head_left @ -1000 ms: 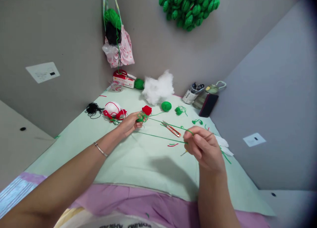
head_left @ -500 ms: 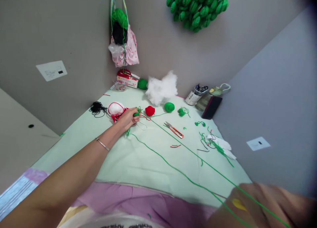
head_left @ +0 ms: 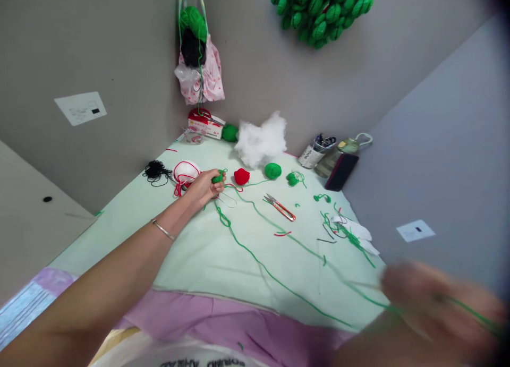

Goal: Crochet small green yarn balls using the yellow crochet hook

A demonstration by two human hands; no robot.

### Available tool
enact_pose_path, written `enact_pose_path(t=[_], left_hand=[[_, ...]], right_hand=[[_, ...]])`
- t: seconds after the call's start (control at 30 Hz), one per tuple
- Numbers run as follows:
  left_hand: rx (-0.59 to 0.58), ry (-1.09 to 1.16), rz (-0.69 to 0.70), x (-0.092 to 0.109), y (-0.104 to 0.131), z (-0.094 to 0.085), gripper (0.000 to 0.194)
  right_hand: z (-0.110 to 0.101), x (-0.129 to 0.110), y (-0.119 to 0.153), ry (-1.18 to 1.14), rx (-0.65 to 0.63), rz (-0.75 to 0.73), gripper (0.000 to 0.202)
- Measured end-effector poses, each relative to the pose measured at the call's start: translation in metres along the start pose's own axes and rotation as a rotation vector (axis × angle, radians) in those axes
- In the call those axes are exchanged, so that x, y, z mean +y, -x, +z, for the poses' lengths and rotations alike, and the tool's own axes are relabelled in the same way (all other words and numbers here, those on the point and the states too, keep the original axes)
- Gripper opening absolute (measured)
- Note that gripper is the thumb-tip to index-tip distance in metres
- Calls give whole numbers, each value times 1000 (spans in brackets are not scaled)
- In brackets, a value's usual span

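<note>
We are grasping a small green yarn piece (head_left: 218,178) in our left hand (head_left: 205,188) over the desk (head_left: 223,271), just left of a red yarn ball (head_left: 241,177). A green strand (head_left: 370,300) is running across to our right hand (head_left: 434,303), whose blurred grip we are finding impossible to tell.

One ball (head_left: 241,177) is bright red. Left of it, the yarn lump (head_left: 218,178) is green. Behind it, the fluff (head_left: 261,141) is white. Up left of it, the bag (head_left: 213,77) is pink with red dots.
</note>
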State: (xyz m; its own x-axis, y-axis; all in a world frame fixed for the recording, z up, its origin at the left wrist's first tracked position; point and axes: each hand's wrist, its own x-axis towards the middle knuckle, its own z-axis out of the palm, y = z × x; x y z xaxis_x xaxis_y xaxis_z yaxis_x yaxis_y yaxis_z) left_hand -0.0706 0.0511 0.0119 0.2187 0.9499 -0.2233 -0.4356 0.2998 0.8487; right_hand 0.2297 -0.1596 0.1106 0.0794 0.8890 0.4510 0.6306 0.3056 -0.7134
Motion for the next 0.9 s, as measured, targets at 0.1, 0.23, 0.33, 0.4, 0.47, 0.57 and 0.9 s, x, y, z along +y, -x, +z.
enact_pose_path(t=[0.1, 0.23, 0.33, 0.4, 0.47, 0.57, 0.9], left_hand=[[-93, -33, 25, -1, 20, 18, 28], [-219, -58, 48, -5, 53, 45, 14], [-256, -78, 45, -12, 76, 55, 9], [-257, -90, 46, -18, 89, 56, 6], [-244, -98, 44, -24, 99, 56, 7], [-223, -101, 35, -31, 110, 57, 6], [-226, -27, -55, -35, 124, 69, 10]], right_hand=[[13, 9, -18, 106, 129, 86, 29], [53, 16, -23, -310, 65, 191, 36], [73, 15, -18, -414, 86, 193, 37], [79, 12, -14, -449, 151, 230, 40], [83, 9, -12, -583, 200, 253, 41], [89, 8, -10, -804, 246, 241, 40], [99, 12, -6, -985, 272, 293, 37]])
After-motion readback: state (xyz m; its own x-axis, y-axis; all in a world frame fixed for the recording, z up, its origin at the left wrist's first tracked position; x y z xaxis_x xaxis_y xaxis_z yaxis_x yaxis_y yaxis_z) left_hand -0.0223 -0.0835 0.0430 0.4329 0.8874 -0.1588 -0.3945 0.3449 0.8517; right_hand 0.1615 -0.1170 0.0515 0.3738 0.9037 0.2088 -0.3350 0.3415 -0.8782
